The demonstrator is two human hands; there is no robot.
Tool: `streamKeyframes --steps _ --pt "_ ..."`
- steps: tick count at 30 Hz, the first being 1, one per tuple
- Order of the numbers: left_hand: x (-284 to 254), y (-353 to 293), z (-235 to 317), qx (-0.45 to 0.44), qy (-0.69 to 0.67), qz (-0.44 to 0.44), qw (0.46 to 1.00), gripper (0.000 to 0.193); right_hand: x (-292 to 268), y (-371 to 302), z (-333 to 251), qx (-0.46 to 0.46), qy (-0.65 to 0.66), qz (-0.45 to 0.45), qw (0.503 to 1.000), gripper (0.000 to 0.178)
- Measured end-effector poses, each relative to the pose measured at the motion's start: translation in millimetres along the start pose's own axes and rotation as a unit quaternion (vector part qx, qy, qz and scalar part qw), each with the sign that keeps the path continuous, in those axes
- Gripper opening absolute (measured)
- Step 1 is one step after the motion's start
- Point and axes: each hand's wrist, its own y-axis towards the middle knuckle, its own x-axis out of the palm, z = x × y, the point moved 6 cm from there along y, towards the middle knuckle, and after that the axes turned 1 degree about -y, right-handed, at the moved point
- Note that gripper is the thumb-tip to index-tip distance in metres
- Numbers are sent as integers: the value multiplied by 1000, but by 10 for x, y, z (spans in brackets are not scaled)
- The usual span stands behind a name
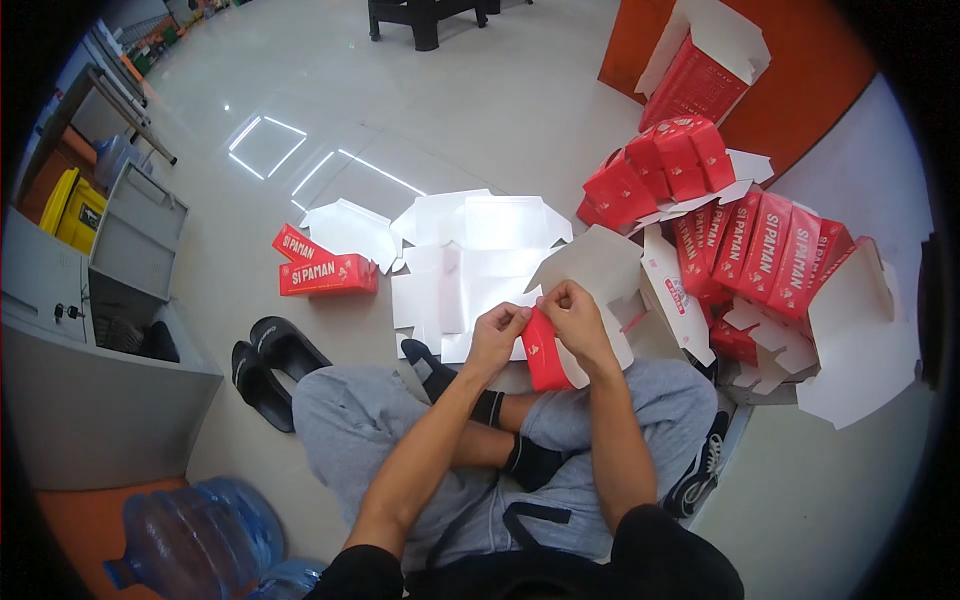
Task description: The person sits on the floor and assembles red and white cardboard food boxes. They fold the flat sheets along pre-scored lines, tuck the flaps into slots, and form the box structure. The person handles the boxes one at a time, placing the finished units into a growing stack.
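Note:
Between my hands, above my crossed legs, is a small red cardboard box (545,360) with its white inner side showing at one edge. My left hand (497,338) pinches its upper left corner, thumb and fingertips together. Closed over the upper right edge, my right hand (577,328) grips the same box. Flat white carton blanks (500,230) lie on the floor just beyond my hands. To the left of them, two closed red boxes (335,275) rest against each other.
At the right, red boxes (765,245) fill an open carton (860,345), and more red boxes (670,165) are piled behind it. Black sandals (275,370) sit left of my knee. A large blue water bottle (205,540) lies at the lower left beside a grey cabinet (110,390).

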Motion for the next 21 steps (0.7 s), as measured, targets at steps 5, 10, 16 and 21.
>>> streamKeyframes --steps 5,10,16,21 --pt "519 -330 879 222 113 -77 965 87 -168 -40 -418 -10 227 40 973 9" --pt "764 -611 1123 333 306 -121 884 114 -322 -35 -344 -52 254 59 964 10" --pt "562 -513 1135 332 324 -75 883 90 -308 -286 -816 -91 168 -158 969 41" --pt "482 -511 1371 311 296 -76 900 78 -365 -491 -1089 -155 103 -278 942 59"
